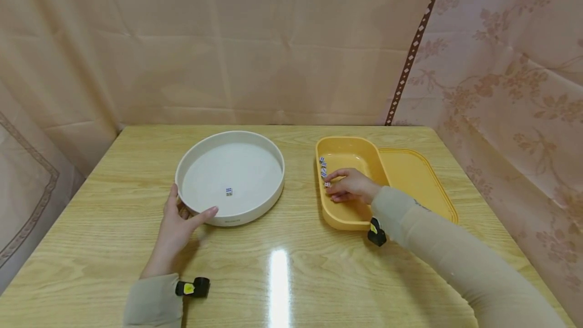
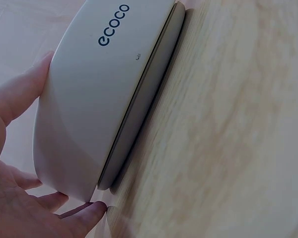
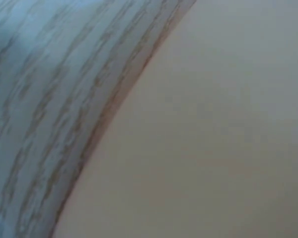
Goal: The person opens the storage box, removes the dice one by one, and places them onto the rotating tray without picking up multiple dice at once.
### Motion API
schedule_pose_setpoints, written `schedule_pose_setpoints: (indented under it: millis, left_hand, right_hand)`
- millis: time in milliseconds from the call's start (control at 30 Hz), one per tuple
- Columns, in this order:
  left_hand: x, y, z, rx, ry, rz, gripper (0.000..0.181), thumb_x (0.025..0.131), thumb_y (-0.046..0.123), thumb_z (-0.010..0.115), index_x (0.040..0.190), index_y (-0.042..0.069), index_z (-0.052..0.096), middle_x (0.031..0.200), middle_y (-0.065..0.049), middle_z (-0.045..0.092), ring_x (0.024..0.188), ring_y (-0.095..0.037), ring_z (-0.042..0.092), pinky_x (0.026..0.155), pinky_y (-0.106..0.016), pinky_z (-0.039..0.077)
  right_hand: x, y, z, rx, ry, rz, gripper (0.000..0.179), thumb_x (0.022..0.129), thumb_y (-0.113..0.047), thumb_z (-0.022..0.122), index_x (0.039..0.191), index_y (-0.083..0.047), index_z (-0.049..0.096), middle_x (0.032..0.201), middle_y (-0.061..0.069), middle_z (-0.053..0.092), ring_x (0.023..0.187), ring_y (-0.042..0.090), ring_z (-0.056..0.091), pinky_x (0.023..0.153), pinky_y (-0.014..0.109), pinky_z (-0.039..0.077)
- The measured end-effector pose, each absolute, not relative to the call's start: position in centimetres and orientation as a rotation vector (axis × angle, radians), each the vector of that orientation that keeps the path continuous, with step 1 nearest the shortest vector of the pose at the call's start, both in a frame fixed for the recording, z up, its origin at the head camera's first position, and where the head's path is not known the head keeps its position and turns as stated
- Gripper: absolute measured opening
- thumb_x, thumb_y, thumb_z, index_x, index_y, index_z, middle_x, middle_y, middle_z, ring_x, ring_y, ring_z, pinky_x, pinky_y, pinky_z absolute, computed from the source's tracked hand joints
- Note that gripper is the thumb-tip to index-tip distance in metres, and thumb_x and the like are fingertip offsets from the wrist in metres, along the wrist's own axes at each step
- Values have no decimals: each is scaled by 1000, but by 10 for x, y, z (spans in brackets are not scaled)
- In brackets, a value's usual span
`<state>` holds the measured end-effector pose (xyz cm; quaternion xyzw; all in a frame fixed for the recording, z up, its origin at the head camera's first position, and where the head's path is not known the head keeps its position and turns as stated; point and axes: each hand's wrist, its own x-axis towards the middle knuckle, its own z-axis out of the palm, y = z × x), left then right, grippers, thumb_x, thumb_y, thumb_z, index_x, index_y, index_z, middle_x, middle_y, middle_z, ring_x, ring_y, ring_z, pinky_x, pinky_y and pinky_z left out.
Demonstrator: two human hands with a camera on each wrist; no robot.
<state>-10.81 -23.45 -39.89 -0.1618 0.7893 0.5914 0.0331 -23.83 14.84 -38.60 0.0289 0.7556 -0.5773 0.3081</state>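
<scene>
My left hand [image 1: 179,224] grips the near-left side of a round white tray [image 1: 273,186], thumb at the rim and the other fingers around its outer wall. The left wrist view shows that hand [image 2: 20,198] against the tray's wall [image 2: 89,99], which is printed "ecoco". Inside the tray lies one die with blue dots [image 1: 229,192]. My right hand [image 1: 355,186] reaches into a yellow box [image 1: 337,222]. Its thumb and index finger pinch a die with red dots [image 1: 327,185] by the box's left wall. Several blue-dotted dice [image 1: 323,171] lie along that wall, just beyond the fingertips.
A flat yellow lid [image 1: 416,176] lies on the wooden table [image 1: 237,267], right of the box and partly behind the right sleeve. Curtains [image 1: 255,44] hang behind and at both sides. The right wrist view is filled by a blurred pale surface and wood grain.
</scene>
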Motion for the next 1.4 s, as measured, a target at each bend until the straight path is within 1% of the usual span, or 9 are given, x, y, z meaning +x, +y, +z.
schedule_pose_setpoints:
  millis: [133, 500, 867, 1100, 1267, 1400]
  left_hand:
    - [-108, -235, -399, -495, 2427, 1822, 125, 85, 30, 79, 155, 22, -25, 165, -19, -9, 152, -38, 11, 124, -46, 22]
    - [-109, -236, -398, -485, 2430, 1832, 125, 86, 30, 79, 154, 22, -25, 165, -19, -8, 153, -37, 11, 124, -46, 22]
    - [-108, -236, -398, -479, 2424, 1848, 124, 86, 29, 78, 154, 23, -25, 165, -17, -11, 153, -37, 10, 124, -46, 22]
    - [-109, -236, -398, -489, 2442, 1818, 126, 85, 32, 79, 155, 20, -25, 165, -20, -10, 153, -39, 10, 124, -48, 22]
    - [-109, -236, -398, -485, 2441, 1818, 126, 85, 33, 79, 154, 20, -25, 165, -20, -12, 152, -40, 10, 124, -49, 22]
    - [-108, -235, -398, -491, 2437, 1813, 126, 85, 33, 79, 155, 21, -25, 165, -19, -10, 152, -39, 11, 124, -48, 23]
  right_hand:
    - [-239, 148, -386, 78, 2018, -1506, 38, 93, 6, 59, 130, 8, 52, 75, -1, 69, 60, 6, 64, 61, 19, 59]
    - [-241, 147, -386, 65, 2052, -1457, 36, 94, 5, 59, 129, 10, 52, 78, 1, 69, 63, 6, 64, 63, 19, 60]
    - [-239, 146, -386, 10, 2076, -1434, 33, 93, 6, 60, 124, 14, 54, 77, 1, 67, 61, 6, 63, 63, 18, 59]
    - [-239, 146, -386, 5, 2085, -1424, 33, 93, 5, 60, 124, 14, 53, 77, 1, 68, 62, 6, 63, 63, 18, 59]
    - [-239, 145, -386, -5, 2090, -1409, 34, 93, 4, 61, 125, 13, 53, 79, 2, 68, 61, 7, 62, 63, 19, 59]
    - [-238, 146, -385, -4, 2084, -1414, 32, 94, 3, 60, 125, 12, 53, 81, 3, 68, 62, 8, 63, 64, 21, 60]
